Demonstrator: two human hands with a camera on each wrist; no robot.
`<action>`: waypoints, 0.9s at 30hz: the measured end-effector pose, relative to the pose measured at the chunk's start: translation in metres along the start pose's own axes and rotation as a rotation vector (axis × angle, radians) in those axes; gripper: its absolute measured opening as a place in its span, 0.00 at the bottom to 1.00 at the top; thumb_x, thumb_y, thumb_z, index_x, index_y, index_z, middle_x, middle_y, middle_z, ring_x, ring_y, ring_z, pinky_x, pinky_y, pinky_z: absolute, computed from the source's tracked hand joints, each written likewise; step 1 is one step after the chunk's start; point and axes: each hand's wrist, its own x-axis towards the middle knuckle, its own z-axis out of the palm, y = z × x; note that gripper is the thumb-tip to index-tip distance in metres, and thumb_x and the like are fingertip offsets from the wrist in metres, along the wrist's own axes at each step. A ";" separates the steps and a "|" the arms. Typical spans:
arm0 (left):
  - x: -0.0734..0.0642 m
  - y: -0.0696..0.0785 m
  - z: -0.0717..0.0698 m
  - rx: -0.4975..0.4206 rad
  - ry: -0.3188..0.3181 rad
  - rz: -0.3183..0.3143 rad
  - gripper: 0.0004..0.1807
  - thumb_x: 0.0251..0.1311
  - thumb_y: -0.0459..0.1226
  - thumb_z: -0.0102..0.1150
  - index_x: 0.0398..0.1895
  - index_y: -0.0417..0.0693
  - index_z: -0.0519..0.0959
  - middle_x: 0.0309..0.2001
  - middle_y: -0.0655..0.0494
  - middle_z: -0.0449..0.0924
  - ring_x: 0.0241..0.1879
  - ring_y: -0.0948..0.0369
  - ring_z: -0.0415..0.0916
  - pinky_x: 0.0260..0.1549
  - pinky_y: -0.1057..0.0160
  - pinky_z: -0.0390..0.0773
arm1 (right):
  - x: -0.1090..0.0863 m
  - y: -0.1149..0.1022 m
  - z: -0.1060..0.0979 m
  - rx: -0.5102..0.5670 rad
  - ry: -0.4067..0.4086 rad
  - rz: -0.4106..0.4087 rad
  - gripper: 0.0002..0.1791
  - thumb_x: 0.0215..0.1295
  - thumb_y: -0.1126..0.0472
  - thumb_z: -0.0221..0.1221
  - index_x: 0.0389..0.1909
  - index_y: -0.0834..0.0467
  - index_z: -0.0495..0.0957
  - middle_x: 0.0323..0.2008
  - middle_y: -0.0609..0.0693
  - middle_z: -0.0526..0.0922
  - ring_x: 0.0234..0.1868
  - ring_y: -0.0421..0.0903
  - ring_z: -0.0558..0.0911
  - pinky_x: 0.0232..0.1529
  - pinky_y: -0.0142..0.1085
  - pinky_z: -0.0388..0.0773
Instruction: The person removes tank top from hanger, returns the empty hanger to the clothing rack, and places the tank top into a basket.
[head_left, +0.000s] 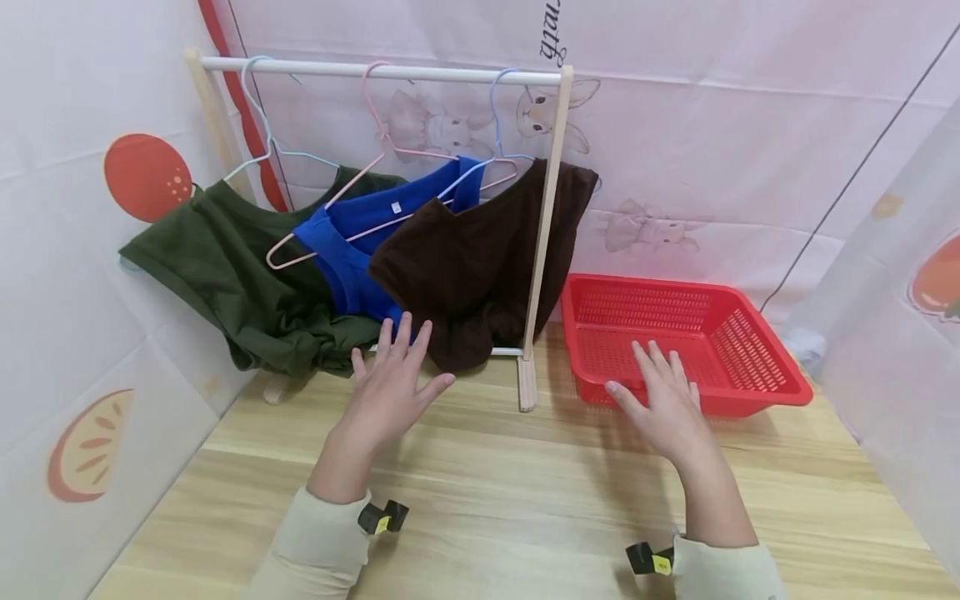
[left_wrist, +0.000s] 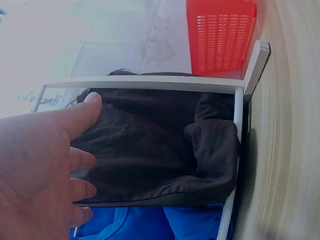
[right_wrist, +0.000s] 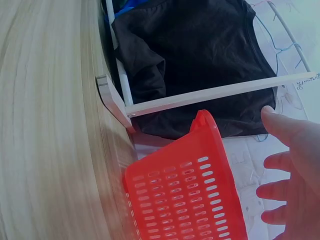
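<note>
My left hand (head_left: 388,396), fingers spread, is held in front of the garment rack, overlapping the lower edge of the clothes in the head view. My right hand (head_left: 663,400) hovers by the near rim of a red plastic basket (head_left: 765,396), fingers extended and holding nothing. On the rack's white rail (head_left: 315,68) hang a dark green garment (head_left: 247,258) on a light teal hanger (head_left: 255,104), a blue garment (head_left: 352,283) on a pink hanger (head_left: 372,104), and a dark brown garment (head_left: 465,267) on a light blue hanger (head_left: 495,108). The brown garment fills much of the left wrist view.
The rack's wooden post (head_left: 549,217) stands between the brown garment and the basket. Beneath everything is a wood-grain table (head_left: 510,500). Printed cloth walls (head_left: 750,150) with rabbits and fruit enclose the back and sides.
</note>
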 end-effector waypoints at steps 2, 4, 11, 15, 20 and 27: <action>-0.001 0.000 0.000 -0.003 -0.002 0.000 0.46 0.64 0.69 0.40 0.80 0.60 0.44 0.80 0.52 0.30 0.78 0.49 0.22 0.64 0.24 0.33 | 0.000 0.000 0.000 0.001 -0.003 -0.002 0.49 0.66 0.31 0.51 0.79 0.50 0.45 0.78 0.61 0.43 0.77 0.67 0.36 0.65 0.74 0.36; -0.001 0.001 0.000 -0.008 -0.002 0.003 0.46 0.64 0.68 0.41 0.80 0.59 0.45 0.80 0.52 0.30 0.78 0.48 0.23 0.64 0.24 0.33 | 0.000 -0.001 0.001 0.004 -0.005 -0.004 0.48 0.66 0.31 0.51 0.79 0.50 0.45 0.78 0.61 0.43 0.77 0.67 0.36 0.65 0.74 0.36; -0.001 0.005 -0.001 -0.015 -0.006 0.014 0.46 0.65 0.67 0.41 0.80 0.58 0.43 0.80 0.49 0.32 0.78 0.48 0.25 0.65 0.25 0.36 | 0.001 -0.001 0.004 0.015 -0.013 -0.015 0.48 0.67 0.32 0.51 0.79 0.50 0.45 0.79 0.59 0.43 0.77 0.65 0.36 0.67 0.72 0.37; 0.000 0.005 -0.004 -0.018 0.005 0.017 0.46 0.66 0.66 0.41 0.80 0.57 0.44 0.80 0.48 0.33 0.78 0.47 0.27 0.66 0.26 0.38 | 0.004 -0.002 0.006 0.013 -0.004 -0.023 0.47 0.67 0.33 0.52 0.79 0.52 0.46 0.78 0.60 0.44 0.77 0.66 0.39 0.67 0.71 0.39; -0.001 0.005 -0.006 -0.022 0.000 0.015 0.46 0.66 0.66 0.41 0.80 0.55 0.44 0.80 0.48 0.34 0.79 0.48 0.28 0.67 0.28 0.39 | 0.005 -0.003 0.010 0.014 -0.011 -0.028 0.48 0.67 0.34 0.53 0.78 0.55 0.48 0.78 0.61 0.47 0.77 0.67 0.41 0.68 0.70 0.41; 0.002 0.006 -0.006 0.001 0.014 0.045 0.46 0.66 0.67 0.39 0.80 0.54 0.45 0.80 0.48 0.36 0.79 0.50 0.30 0.69 0.31 0.41 | 0.011 -0.009 0.010 0.001 0.005 -0.054 0.48 0.66 0.32 0.52 0.78 0.54 0.49 0.78 0.59 0.49 0.77 0.65 0.43 0.68 0.69 0.48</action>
